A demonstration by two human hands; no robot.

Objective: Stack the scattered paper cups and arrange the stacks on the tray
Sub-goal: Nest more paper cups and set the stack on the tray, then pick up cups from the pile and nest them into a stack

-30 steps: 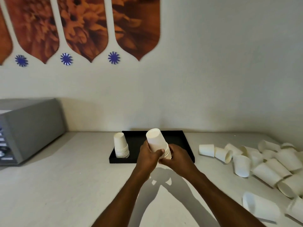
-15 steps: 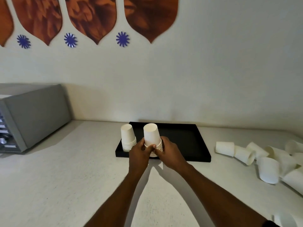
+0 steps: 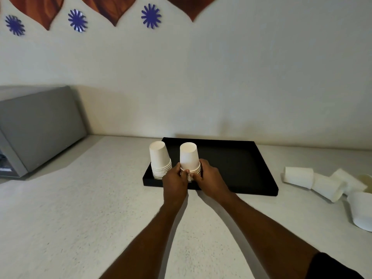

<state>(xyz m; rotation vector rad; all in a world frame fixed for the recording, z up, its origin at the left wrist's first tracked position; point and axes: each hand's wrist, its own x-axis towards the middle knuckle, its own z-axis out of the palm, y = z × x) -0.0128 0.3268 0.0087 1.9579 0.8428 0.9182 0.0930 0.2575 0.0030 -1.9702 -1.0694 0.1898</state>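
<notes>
White cup stacks (image 3: pixel 188 158), black tray (image 3: pixel 237 158), grey appliance (image 3: pixel 38 125), speckled countertop (image 3: pixel 80 208).

A pale wall (image 3: pixel 221 77) is hung with brown leaf-shaped panels (image 3: pixel 108 9) and blue paper flowers (image 3: pixel 151 16). A grey appliance (image 3: pixel 40 125) is set at the left on a speckled white counter (image 3: pixel 80 218).

Both hands are extended forward and meet just toward 6 o'clock of frame centre. The left hand (image 3: pixel 175 183) grips the lower rims of an inverted stack of white paper cups (image 3: pixel 188 158) from its 8 o'clock side. The right hand (image 3: pixel 211 181) grips the same stack from its 4 o'clock side. The fingers (image 3: pixel 204 164) of each hand curl round the stack, and the thumbs (image 3: pixel 184 172) almost meet at its 6 o'clock face. The left forearm (image 3: pixel 153 234) enters at 6 o'clock and runs toward 12 o'clock. The right forearm (image 3: pixel 261 224) enters at 5 o'clock and runs toward 11 o'clock. A dark sleeve (image 3: pixel 332 266) covers its near end.
</notes>
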